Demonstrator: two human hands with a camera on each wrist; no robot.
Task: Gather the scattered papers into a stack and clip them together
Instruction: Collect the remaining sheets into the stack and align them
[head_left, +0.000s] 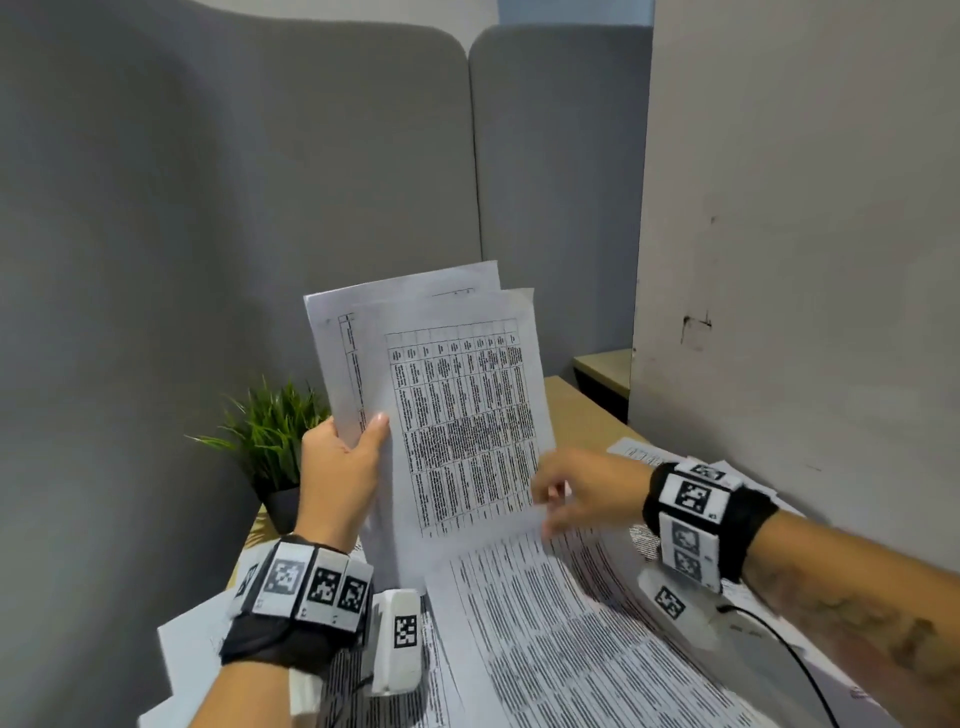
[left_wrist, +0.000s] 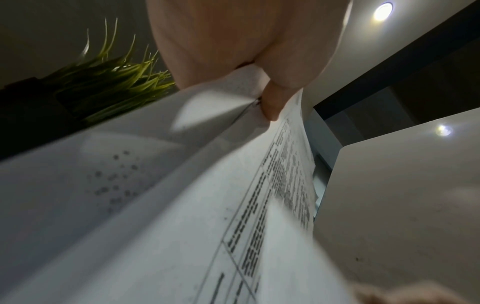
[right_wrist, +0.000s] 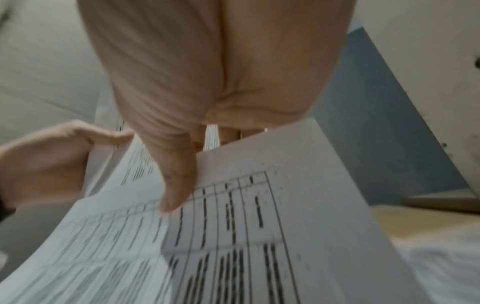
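The left hand (head_left: 340, 470) pinches a few uneven sheets (head_left: 447, 410) upright above the desk's (head_left: 576, 415) left edge while the right hand (head_left: 582, 491), thumb and fingers pinching, feeds in another sheet (head_left: 561, 613), which may buckle, slide out crooked, or knock the loose papers (head_left: 644, 452) at the right edge.

The desk is closed in by grey panels (head_left: 260, 208) at the left and back and by a wall (head_left: 805, 234) at the right, so a hand can come in only from the near side or from above. A plant (head_left: 270, 431) stands in the left back corner, just beside the left hand (head_left: 337, 478), and blocks the way there. Upright sheets (head_left: 441, 405) fill the middle between both hands, loose papers (head_left: 571, 649) cover most of the desk, and only a bare strip of desk (head_left: 576, 415) behind the sheets is open.
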